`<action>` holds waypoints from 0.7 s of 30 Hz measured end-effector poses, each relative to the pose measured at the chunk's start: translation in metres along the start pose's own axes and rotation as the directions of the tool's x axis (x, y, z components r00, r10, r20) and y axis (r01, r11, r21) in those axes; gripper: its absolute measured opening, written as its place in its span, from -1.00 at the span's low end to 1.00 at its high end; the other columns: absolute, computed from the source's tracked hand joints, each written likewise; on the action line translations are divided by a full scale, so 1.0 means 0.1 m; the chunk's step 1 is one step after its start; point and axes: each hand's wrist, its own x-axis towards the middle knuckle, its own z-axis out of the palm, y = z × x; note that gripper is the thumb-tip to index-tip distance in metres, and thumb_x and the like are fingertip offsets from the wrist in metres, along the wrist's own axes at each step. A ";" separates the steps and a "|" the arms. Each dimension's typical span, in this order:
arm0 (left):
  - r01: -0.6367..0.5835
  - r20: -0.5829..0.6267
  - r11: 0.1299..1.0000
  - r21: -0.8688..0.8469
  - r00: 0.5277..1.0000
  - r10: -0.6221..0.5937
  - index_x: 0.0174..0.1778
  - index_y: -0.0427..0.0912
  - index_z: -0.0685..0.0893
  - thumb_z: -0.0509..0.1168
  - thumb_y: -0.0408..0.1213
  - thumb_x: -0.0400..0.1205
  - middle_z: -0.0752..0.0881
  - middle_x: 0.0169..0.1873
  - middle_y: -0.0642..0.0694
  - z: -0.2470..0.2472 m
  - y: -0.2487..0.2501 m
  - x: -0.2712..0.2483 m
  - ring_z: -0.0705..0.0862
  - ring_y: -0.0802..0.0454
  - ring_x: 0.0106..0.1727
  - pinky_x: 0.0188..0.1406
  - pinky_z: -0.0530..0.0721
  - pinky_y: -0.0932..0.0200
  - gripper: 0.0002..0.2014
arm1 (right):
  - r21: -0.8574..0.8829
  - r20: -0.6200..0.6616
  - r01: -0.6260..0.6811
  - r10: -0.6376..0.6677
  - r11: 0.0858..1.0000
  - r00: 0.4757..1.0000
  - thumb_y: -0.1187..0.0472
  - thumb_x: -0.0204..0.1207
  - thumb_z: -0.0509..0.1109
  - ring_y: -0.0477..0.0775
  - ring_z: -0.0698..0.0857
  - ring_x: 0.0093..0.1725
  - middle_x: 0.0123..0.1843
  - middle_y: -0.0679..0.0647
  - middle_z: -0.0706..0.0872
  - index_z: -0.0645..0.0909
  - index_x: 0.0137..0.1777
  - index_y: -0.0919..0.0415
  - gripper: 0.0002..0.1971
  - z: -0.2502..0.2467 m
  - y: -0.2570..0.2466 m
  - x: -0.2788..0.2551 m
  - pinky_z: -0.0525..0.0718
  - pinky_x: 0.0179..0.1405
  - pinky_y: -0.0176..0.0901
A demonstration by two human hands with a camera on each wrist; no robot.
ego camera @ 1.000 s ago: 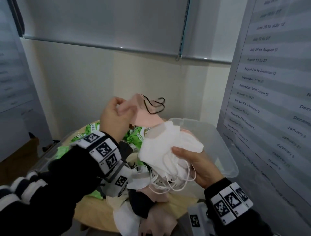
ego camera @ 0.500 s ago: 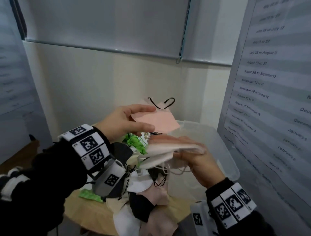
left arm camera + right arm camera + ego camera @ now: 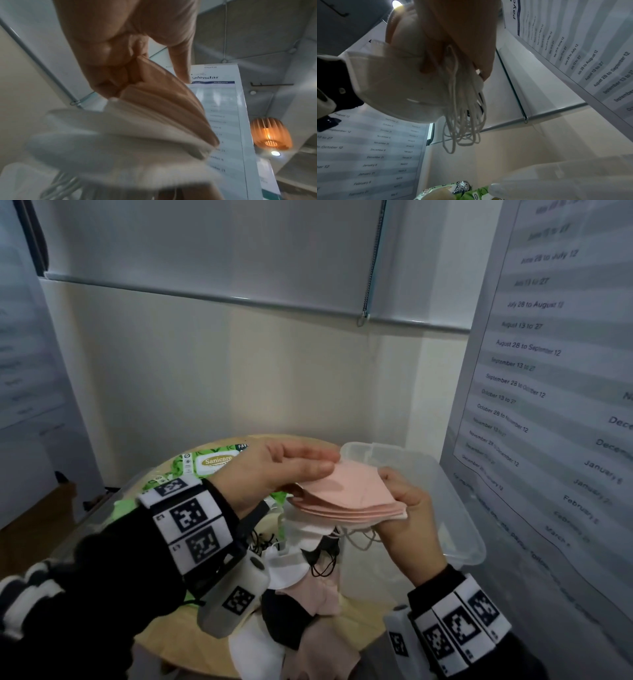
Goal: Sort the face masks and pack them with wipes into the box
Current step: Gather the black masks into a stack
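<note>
Nearest the camera, loose face masks (image 3: 301, 621) — white, black and pink — are lying in an unsorted heap at the near edge of the round wooden table (image 3: 102, 556). Above that heap, the right hand (image 3: 407, 518) is gripping a stack of folded masks (image 3: 346, 494), thumb on top and fingers curled beneath; the pink ones are sitting above the white ones, so the colours are being kept grouped in one bundle. The white ear loops (image 3: 464, 116) are hanging free below the fingers. The left hand (image 3: 270, 470) is pinching the top pink mask between thumb and flattened fingers, probably to square it onto the stack.

Just beyond the right hand, the clear plastic box (image 3: 455, 498) is standing at the right edge of the table, open, and appears to be holding nothing yet. Holding the stack next to it is likely keeping the transfer short. The green wipes packs (image 3: 212, 463) are resting toward the far left edge, not yet packed.

Farther back, a cream wall is rising behind the table under a lowered roller blind (image 3: 212, 251). A printed calendar sheet (image 3: 548, 371) is hanging on the right — a second sheet is showing on the left.
</note>
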 end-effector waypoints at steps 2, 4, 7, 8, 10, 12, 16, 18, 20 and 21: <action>0.001 -0.007 0.998 0.069 1.000 -0.001 -0.15 -0.09 0.85 0.54 -0.24 0.24 0.81 -0.18 -0.08 0.02 -0.05 0.00 0.75 0.07 -0.16 -0.04 0.69 0.29 -0.75 | -0.013 -0.023 -0.003 0.003 1.000 1.000 0.13 0.20 0.53 -0.07 0.69 -0.19 -0.21 -0.03 0.74 0.80 -0.19 -0.09 -0.83 0.01 -0.01 -0.02 0.64 -0.21 -0.20; 0.022 -0.026 0.996 0.089 0.999 -0.019 -0.13 -0.08 0.84 0.58 -0.11 0.15 0.82 -0.13 -0.06 0.03 -0.08 0.01 0.73 0.05 -0.09 0.16 0.63 0.14 -0.63 | 0.037 -0.034 -0.037 0.038 0.999 0.999 0.22 0.13 0.61 -0.14 0.67 -0.28 -0.28 -0.05 0.75 0.74 -0.21 0.06 -0.78 0.03 -0.06 -0.02 0.62 -0.28 -0.29; 0.047 -0.034 0.994 0.100 0.998 -0.044 -0.13 -0.07 0.84 0.57 -0.08 0.11 0.82 -0.12 -0.03 0.06 -0.11 0.01 0.73 0.05 -0.03 0.31 0.56 0.01 -0.59 | 0.070 -0.071 -0.044 0.049 0.997 0.996 0.29 0.08 0.61 -0.26 0.55 -0.38 -0.36 -0.14 0.65 0.48 -0.18 0.15 -0.61 0.06 -0.07 -0.03 0.53 -0.41 -0.42; 0.056 -0.028 0.992 0.113 0.998 -0.053 -0.13 -0.07 0.84 0.58 -0.10 0.13 0.82 -0.13 -0.02 0.07 -0.11 0.01 0.73 0.05 -0.02 0.32 0.56 0.00 -0.61 | 0.060 -0.085 -0.035 0.040 0.998 0.996 0.23 0.07 0.62 -0.26 0.52 -0.38 -0.33 -0.14 0.59 0.42 -0.14 0.14 -0.54 0.05 -0.06 -0.04 0.51 -0.41 -0.43; 0.075 -0.044 0.987 0.139 0.997 -0.070 -0.13 -0.10 0.83 0.59 -0.19 0.18 0.82 -0.14 0.01 0.07 -0.11 0.02 0.73 0.06 -0.01 0.34 0.57 0.00 -0.67 | 0.071 -0.084 -0.030 0.036 0.997 0.996 0.22 0.08 0.61 -0.19 0.54 -0.35 -0.27 -0.01 0.53 0.38 -0.01 0.08 -0.46 0.04 -0.05 -0.04 0.52 -0.36 -0.40; 0.086 -0.063 0.981 0.171 0.995 -0.077 -0.11 -0.11 0.83 0.55 -0.21 0.21 0.82 -0.12 0.00 0.07 -0.10 0.03 0.74 0.08 -0.02 0.32 0.59 0.02 -0.68 | 0.044 -0.045 -0.032 0.034 0.999 0.998 0.31 0.13 0.62 -0.19 0.59 -0.31 -0.25 0.05 0.56 0.43 0.13 0.01 -0.40 0.03 -0.08 -0.03 0.55 -0.28 -0.41; 0.095 -0.037 0.961 0.259 0.995 -0.088 -0.07 -0.11 0.81 0.61 -0.18 0.24 0.81 -0.07 -0.06 0.08 -0.08 0.03 0.73 0.12 -0.02 0.22 0.61 0.14 -0.66 | -0.034 0.030 -0.002 0.003 0.999 1.000 0.35 0.21 0.58 -0.16 0.70 -0.15 -0.13 -0.04 0.76 0.71 0.02 0.01 -0.62 0.02 -0.11 -0.03 0.58 -0.12 -0.41; 0.089 -0.017 0.933 0.348 0.996 -0.088 -0.10 -0.04 0.81 0.55 -0.12 0.35 0.80 -0.08 0.01 0.06 -0.08 0.01 0.71 0.19 0.01 0.17 0.58 0.21 -0.77 | -0.059 -0.003 -0.045 0.045 0.997 0.999 0.32 0.21 0.58 -0.06 0.73 -0.12 -0.13 0.07 0.78 0.77 -0.15 -0.01 -0.75 0.02 -0.07 -0.03 0.62 -0.10 -0.35; 0.060 -0.053 0.871 0.487 0.998 -0.040 -0.15 0.04 0.80 0.49 -0.01 0.42 0.76 -0.10 0.13 0.05 -0.10 0.03 0.64 0.41 -0.03 0.12 0.49 0.33 -0.83 | -0.044 -0.008 -0.150 0.150 0.988 0.989 0.41 0.25 0.57 -0.01 0.76 -0.11 -0.12 0.15 0.80 0.78 -0.16 0.15 -0.80 0.02 -0.06 -0.02 0.66 -0.12 -0.32; 0.055 -0.097 0.836 0.545 0.995 -0.002 -0.15 0.04 0.80 0.46 0.02 0.46 0.72 -0.06 0.18 0.04 -0.10 0.04 0.59 0.53 -0.03 0.09 0.42 0.42 -0.83 | -0.029 0.005 -0.206 0.206 0.978 0.979 0.45 0.28 0.56 -0.02 0.77 -0.11 -0.13 0.14 0.81 0.77 -0.14 0.24 -0.82 0.03 -0.06 -0.01 0.66 -0.13 -0.32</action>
